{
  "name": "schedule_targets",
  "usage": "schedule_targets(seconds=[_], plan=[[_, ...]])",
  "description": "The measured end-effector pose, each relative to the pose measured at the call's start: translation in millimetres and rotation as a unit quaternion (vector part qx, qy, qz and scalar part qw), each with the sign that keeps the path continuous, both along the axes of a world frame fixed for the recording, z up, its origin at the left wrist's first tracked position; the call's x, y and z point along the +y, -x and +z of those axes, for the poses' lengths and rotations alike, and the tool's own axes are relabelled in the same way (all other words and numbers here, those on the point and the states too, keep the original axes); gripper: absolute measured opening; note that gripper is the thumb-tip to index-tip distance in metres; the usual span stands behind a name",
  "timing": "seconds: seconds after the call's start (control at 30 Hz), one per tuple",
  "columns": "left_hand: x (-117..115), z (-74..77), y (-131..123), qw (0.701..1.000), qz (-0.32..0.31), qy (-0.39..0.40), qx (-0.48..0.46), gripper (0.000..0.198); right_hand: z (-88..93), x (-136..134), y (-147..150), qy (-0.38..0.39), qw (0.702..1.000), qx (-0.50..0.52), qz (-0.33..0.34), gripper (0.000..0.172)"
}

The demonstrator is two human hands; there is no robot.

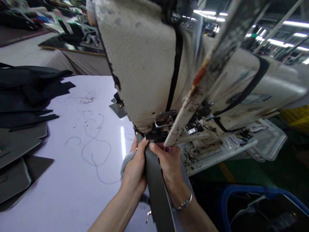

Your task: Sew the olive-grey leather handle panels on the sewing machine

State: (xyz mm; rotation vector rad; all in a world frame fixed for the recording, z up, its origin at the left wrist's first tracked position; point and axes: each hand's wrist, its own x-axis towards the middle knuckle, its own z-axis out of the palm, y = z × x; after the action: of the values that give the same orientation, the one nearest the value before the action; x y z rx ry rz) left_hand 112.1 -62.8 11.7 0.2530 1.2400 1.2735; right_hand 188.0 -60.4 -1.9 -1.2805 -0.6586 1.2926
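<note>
A long dark grey strip [155,187] runs from the front edge up to the needle area of a worn cream sewing machine [142,61]. My left hand [136,167] pinches the strip's left edge, with thumb and fingers closed just below the machine head. On the other edge, my right hand [170,162] presses its thumb on the strip close to the presser area, its fingers curled and partly hidden underneath. A light grey band [127,162] lies against my left hand. A small metal clasp [148,216] shows beside the strip. The needle itself is hidden.
Dark cloth pieces [29,93] and grey panels [19,145] are piled at the left. Loose thread [96,164] lies on the white table [72,199]. A rusty bar [200,77] slants across the machine's front. At the lower right is a blue-rimmed bin [224,206].
</note>
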Motion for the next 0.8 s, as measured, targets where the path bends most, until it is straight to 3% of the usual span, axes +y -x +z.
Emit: schedule_targets(seconds=[0.2, 0.43, 0.63, 0.73, 0.8], plan=[[7.2, -6.1, 4.7, 1.000, 0.002, -0.008, 0.006, 0.054, 0.4, 1.0, -0.4, -0.017, 0.999, -0.044, -0.004, 0.016], [10.5, -7.6, 5.9, 0.999, -0.005, 0.040, 0.030, 0.063, -4.7, 1.1, -1.2, -0.010, 0.999, -0.052, 0.007, 0.020], [9.3, -13.1, 7.1, 1.000, -0.021, -0.002, 0.001, 0.068, -0.8, -18.5, -20.7, -0.028, 0.989, -0.144, 0.017, 0.026], [9.3, -11.7, 7.5, 0.999, -0.031, -0.030, -0.016, 0.071, 8.6, -27.1, -55.6, -0.055, 0.965, -0.246, -0.073, 0.033], [9.3, -9.0, 7.4, 0.998, -0.035, -0.045, -0.025, 0.076, 26.0, -25.6, -91.5, -0.077, 0.933, -0.285, -0.208, 0.018]])
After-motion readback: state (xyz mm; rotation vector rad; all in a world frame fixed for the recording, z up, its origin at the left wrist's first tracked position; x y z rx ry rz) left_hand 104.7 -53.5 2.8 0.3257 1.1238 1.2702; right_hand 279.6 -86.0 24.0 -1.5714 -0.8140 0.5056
